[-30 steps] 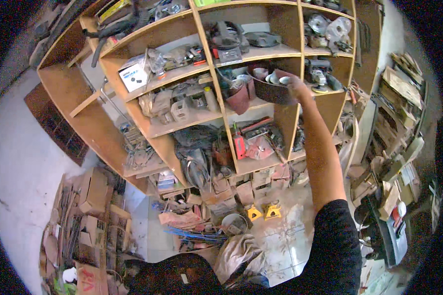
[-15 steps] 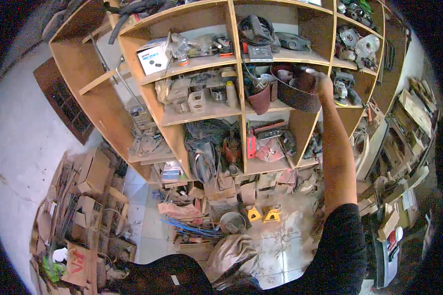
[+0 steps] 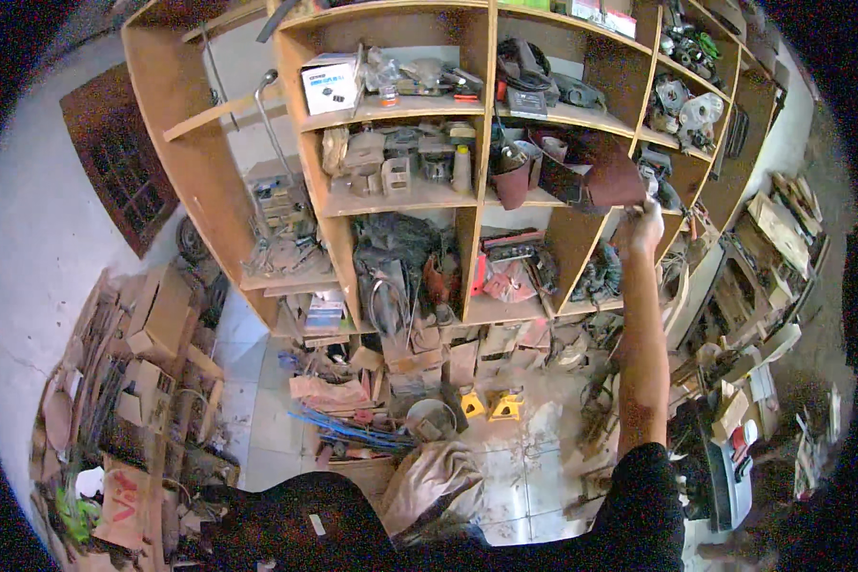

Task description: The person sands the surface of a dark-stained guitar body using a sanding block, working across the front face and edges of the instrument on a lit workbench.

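Note:
My right hand (image 3: pixel 644 225) is raised to the shelving at the right. Its fingers are closed on the lower right corner of a dark reddish-brown sheet that looks like sandpaper (image 3: pixel 618 177). The sheet curves out over the front of a middle shelf, its far part in shadow. Left of it on that shelf are a light-coloured can (image 3: pixel 528 164) and a piece of similar red-brown sheet (image 3: pixel 512 187) hanging over the edge. A black sleeve (image 3: pixel 305 515) shows at the lower left, but my left hand does not.
Wooden shelves (image 3: pixel 405 201) hold power tools, a white box (image 3: pixel 332 86) and a yellow-capped bottle (image 3: pixel 461 170). Two yellow stands (image 3: pixel 505 405), a bucket (image 3: pixel 431 419) and blue strips (image 3: pixel 353 431) lie on the floor. Cardboard (image 3: pixel 162 310) and scrap wood are piled at both sides.
My right hand has come down and slightly toward me, drawing the sheet's corner outward so its reddish face shows. The view has shifted, moving the shelves rightward at the left side.

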The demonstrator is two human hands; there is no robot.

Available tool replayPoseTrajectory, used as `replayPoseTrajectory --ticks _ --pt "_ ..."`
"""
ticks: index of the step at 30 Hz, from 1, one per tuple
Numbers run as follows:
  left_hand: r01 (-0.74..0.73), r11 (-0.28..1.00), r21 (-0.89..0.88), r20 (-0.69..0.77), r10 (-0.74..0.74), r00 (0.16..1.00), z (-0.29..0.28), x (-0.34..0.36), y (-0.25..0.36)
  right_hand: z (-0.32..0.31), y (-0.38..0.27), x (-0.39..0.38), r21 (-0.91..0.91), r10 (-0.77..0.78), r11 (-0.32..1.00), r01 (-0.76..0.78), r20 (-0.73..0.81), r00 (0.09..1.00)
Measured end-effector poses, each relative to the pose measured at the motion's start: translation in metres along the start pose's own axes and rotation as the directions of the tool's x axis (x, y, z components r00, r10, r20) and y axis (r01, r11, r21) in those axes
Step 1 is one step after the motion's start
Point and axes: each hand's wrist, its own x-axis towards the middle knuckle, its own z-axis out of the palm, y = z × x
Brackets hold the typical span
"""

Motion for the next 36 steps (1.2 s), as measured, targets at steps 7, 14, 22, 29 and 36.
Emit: replayPoseTrajectory --ticks 7,14,22,29,36 --pt "0.055 0.997 -0.050 0.081 -0.051 0.995 -0.053 0.020 0.017 -0.015 -0.093 -0.023 0.136 -0.133 0.983 0.126 0.048 0.990" --pt "-0.005 0.996 -0.092 0.045 0.009 0.999 -0.117 0.024 0.060 0.080 -0.219 -0.119 0.346 -0.249 0.920 0.185 0.149 0.957" --pt "-0.066 0.960 -0.273 0.031 0.077 0.997 -0.206 0.005 0.073 0.011 -0.160 -0.172 0.330 -0.138 0.931 -0.155 0.712 0.689" --pt "-0.278 0.875 -0.395 -0.163 0.231 0.959 -0.257 -0.078 0.120 0.001 0.120 -0.523 -0.006 0.689 0.710 -0.704 0.215 0.692" --pt "-0.397 0.837 -0.377 -0.295 0.298 0.908 -0.283 -0.138 0.118 -0.026 0.209 -0.685 -0.163 0.604 0.332 -0.929 0.793 0.077"
